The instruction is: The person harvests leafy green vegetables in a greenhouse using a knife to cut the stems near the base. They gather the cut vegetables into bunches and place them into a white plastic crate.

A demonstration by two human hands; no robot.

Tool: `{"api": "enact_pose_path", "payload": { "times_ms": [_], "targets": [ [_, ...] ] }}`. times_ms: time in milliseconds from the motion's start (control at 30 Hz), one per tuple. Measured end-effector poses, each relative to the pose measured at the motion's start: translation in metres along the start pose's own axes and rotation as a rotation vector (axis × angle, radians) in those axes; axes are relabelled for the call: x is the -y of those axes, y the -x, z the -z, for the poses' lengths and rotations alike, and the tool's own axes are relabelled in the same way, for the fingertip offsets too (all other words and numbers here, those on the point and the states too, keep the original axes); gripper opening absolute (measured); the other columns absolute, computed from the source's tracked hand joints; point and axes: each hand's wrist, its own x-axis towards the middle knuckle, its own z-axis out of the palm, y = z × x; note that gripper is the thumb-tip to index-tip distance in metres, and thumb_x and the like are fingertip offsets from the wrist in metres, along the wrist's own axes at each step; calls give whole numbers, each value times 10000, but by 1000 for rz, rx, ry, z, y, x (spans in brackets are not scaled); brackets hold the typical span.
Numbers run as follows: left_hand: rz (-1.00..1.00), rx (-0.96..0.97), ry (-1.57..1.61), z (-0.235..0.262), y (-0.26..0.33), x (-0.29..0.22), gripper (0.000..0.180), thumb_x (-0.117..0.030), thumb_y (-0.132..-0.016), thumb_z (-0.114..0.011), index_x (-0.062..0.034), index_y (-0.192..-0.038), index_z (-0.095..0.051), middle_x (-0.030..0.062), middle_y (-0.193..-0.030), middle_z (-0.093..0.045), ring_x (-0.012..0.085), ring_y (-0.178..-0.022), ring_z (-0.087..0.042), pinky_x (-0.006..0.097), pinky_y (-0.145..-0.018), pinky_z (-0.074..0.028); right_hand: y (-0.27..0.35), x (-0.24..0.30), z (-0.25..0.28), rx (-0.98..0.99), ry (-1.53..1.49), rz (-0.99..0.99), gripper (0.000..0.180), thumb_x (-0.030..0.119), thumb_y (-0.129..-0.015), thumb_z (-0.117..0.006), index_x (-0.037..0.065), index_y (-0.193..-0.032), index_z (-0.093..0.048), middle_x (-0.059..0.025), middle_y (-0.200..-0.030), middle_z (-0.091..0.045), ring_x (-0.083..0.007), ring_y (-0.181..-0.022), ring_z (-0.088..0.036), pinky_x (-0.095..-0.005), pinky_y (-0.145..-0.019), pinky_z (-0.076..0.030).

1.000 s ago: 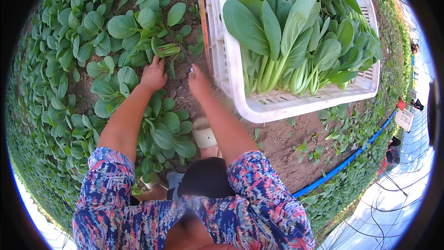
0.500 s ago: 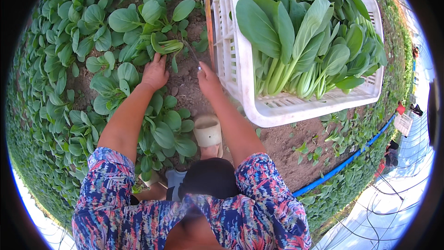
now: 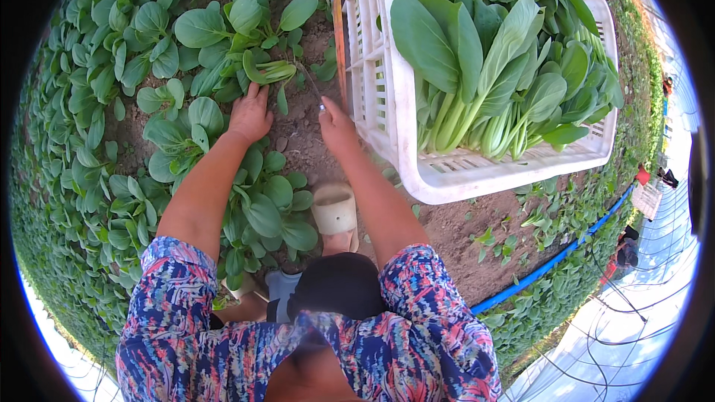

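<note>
My left hand (image 3: pixel 251 113) has its fingers closed on a green bok choy (image 3: pixel 272 72), whose pale stem base points right. Leaves hide part of the fingertips. In my right hand (image 3: pixel 337 128) is a knife with a thin dark blade (image 3: pixel 308 80); the fist wraps its handle, with a small pale bit showing at the top. The blade's tip reaches close to the bok choy's stem base, and whether it touches cannot be made out. Leafy bok choy plants (image 3: pixel 201 28) grow around my left hand.
A white plastic crate (image 3: pixel 439 192) filled with bok choy (image 3: pixel 484 67) stands right of my right hand. Beneath me is a cream shoe (image 3: pixel 334 208) on brown soil. A blue hose (image 3: pixel 551 262) runs along the right, beside more greens.
Both hands and the knife stay almost where they were. The crate's near left side appears slightly farther right in the view.
</note>
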Motion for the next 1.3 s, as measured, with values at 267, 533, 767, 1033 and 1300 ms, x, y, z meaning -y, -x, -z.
{"api": "enact_pose_path", "payload": {
  "times_ms": [267, 533, 767, 1033, 1300],
  "targets": [
    [-45, -45, 15, -3, 0, 2, 629, -123, -682, -606, 36, -1246, -375, 139, -1395, -207, 363, -1064, -463, 437, -876, -397, 4, 9, 4, -4, -62, -16, 357, 183, -844, -499, 104, -1192, -523, -166, -1098, -584, -280, -1004, -568, -322, -871, -423],
    [-29, -37, 34, -6, 1, 5, 624, -125, -682, -598, 25, -1248, -382, 121, -1396, -219, 342, -1087, -457, 443, -890, -387, 5, 23, 9, 30, 70, -11, 388, 241, -853, -456, 127, -1221, -500, -203, -1048, -587, -336, -971, -567, -358, -854, -433],
    [-9, -10, 44, -2, 0, -1, 629, -139, -691, -589, 27, -1258, -370, 110, -1394, -220, 354, -1091, -452, 447, -913, -373, 5, 22, 3, 19, 174, 3, 398, 227, -850, -436, 104, -1227, -473, -236, -941, -598, -378, -884, -575, -430, -782, -451],
    [28, 12, 47, -2, 0, -4, 650, -151, -683, -595, 36, -1260, -362, 148, -1400, -205, 363, -1058, -469, 448, -871, -389, 7, 11, -18, -47, 175, -26, 412, 247, -842, -444, 119, -1233, -480, -230, -952, -600, -370, -892, -581, -431, -799, -449],
    [-72, -96, -53, -1, 11, -8, 631, -164, -691, -580, 57, -1245, -373, 137, -1394, -204, 343, -1042, -476, 420, -877, -398, 33, 9, -11, -19, 56, -42, 397, 235, -842, -463, 83, -1208, -487, -221, -971, -597, -380, -863, -586, -422, -768, -454]
  ]
}}
